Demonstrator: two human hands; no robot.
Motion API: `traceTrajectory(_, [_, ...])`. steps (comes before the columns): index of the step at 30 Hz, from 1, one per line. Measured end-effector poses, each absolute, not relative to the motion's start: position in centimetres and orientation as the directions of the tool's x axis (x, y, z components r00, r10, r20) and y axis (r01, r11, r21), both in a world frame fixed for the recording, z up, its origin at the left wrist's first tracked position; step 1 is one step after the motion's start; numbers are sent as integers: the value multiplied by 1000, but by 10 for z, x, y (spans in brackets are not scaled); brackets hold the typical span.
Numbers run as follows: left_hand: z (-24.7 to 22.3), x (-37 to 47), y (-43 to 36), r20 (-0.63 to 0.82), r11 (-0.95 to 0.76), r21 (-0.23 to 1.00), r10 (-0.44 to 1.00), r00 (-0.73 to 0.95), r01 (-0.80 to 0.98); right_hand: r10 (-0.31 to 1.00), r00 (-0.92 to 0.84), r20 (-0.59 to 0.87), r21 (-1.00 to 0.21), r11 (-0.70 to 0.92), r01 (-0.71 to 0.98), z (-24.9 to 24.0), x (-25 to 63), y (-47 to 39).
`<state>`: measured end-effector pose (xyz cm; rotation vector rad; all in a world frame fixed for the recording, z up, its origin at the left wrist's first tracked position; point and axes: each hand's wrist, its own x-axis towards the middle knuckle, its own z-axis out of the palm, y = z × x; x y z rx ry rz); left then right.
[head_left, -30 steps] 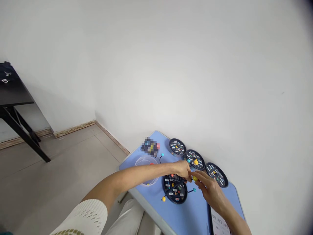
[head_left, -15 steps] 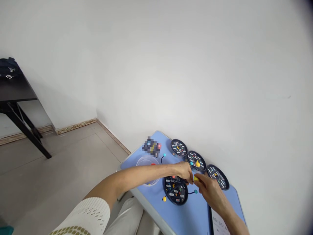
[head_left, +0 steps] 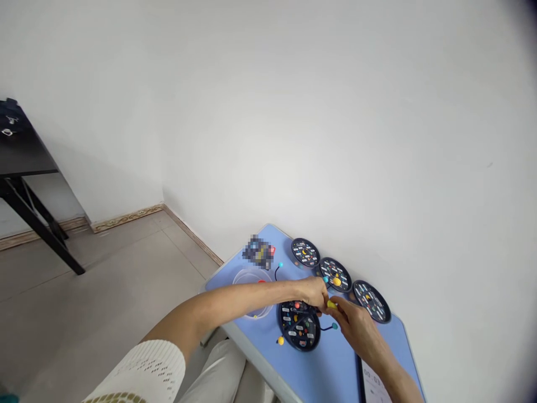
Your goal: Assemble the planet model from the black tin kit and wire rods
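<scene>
left hand (head_left: 314,292) seems to have its fingers round the model (head_left: 298,321) over the near tray (head_left: 307,348) on the tabletop (head_left: 333,366), probably to steady it, while the right hand (head_left: 356,326) pinches the yellow ball (head_left: 332,304) in narrow fingers just beside

Table (head_left: 325,369): smooth blue top, low sheen. On the table: clear, glossy, plastic-looking tub (head_left: 251,272). Above the table: yellow piece (head_left: 331,305), smooth, plastic-looking. Left of the table: satin floor tiles (head_left: 126,280); knitted cloth sleeve (head_left: 146,366). Behind the table: matt wall (head_left: 302,123).
</scene>
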<state>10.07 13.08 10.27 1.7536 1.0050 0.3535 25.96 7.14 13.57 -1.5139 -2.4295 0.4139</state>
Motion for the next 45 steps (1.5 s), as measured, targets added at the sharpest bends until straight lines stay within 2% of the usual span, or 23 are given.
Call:
traceTrajectory(10, [99,99,128,-201,-106,897,769,607,430,875,-482,46,-300,472,829,140,260,66])
traceTrajectory(28, [94,97,125,-154,-127,904,794,588,408,958,-282,58,-190,288,939,135,255,67])
traceTrajectory(34, [95,96,124,-154,-122,910,789,595,397,957,-280,70,-217,289,933,134,256,66])
traceTrajectory(40, [104,95,126,-181,-132,901,753,633,414,958,-288,-8,-235,278,931,136,258,64])
traceTrajectory(45, [110,93,125,-195,-136,895,738,647,425,958,-286,-6,-227,278,934,138,258,62])
